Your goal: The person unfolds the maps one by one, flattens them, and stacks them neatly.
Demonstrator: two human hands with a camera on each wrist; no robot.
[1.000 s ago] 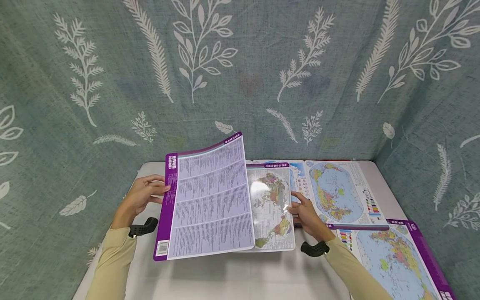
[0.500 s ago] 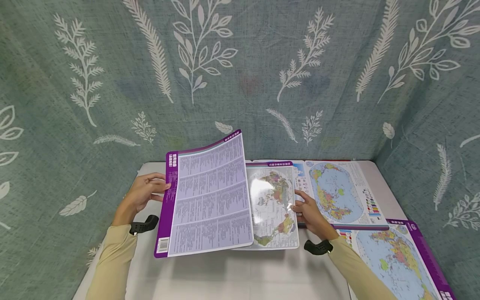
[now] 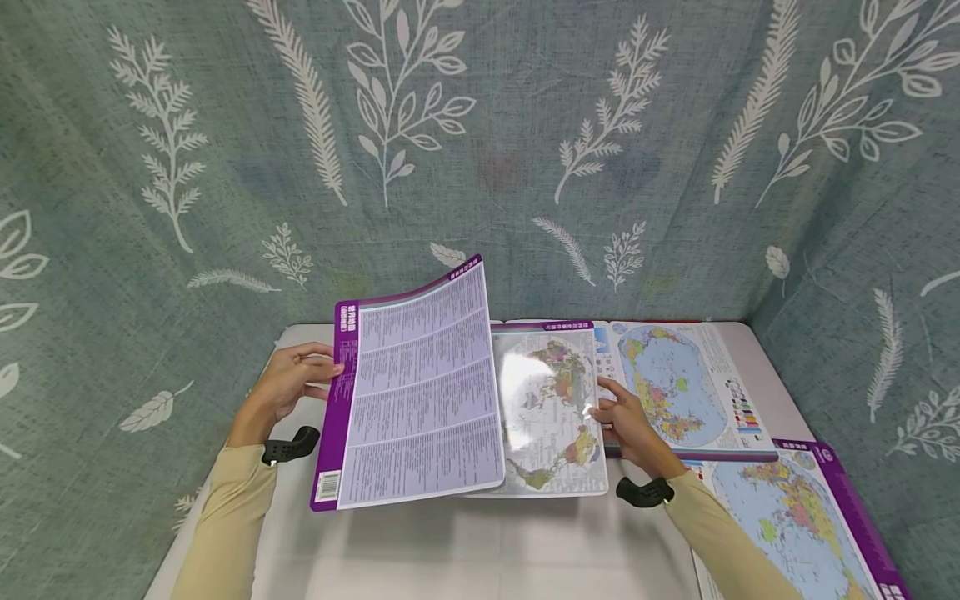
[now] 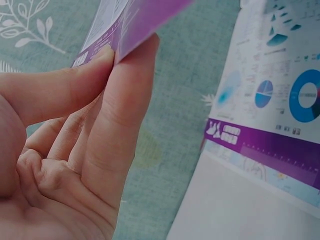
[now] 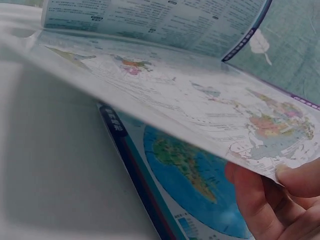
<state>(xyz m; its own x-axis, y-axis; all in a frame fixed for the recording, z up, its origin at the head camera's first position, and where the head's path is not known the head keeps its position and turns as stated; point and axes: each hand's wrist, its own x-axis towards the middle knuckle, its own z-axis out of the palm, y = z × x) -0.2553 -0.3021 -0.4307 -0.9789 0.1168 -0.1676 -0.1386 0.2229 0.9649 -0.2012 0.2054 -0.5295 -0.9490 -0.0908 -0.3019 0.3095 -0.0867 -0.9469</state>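
Observation:
My left hand (image 3: 292, 383) pinches the purple left edge of a laminated sheet (image 3: 423, 400) covered in columns of small text, with a barcode at its lower corner. In the left wrist view, thumb and forefinger meet on that purple edge (image 4: 145, 25). The text sheet tilts up and curves at its far corner, overlapping a glossy world map sheet (image 3: 555, 417). My right hand (image 3: 626, 421) pinches the map sheet's right edge. In the right wrist view, thumb on top and fingers below grip its border. The map sheet is raised above the table; its left part is hidden.
Another world map (image 3: 671, 383) lies at the back right of the white table (image 3: 480, 550). One more map (image 3: 795, 517) with a purple border lies at the front right. Behind hangs a green leaf-patterned curtain (image 3: 480, 125).
My right hand and the map sheet have moved a little to the right, so more of the map shows. The text sheet in my left hand has risen slightly.

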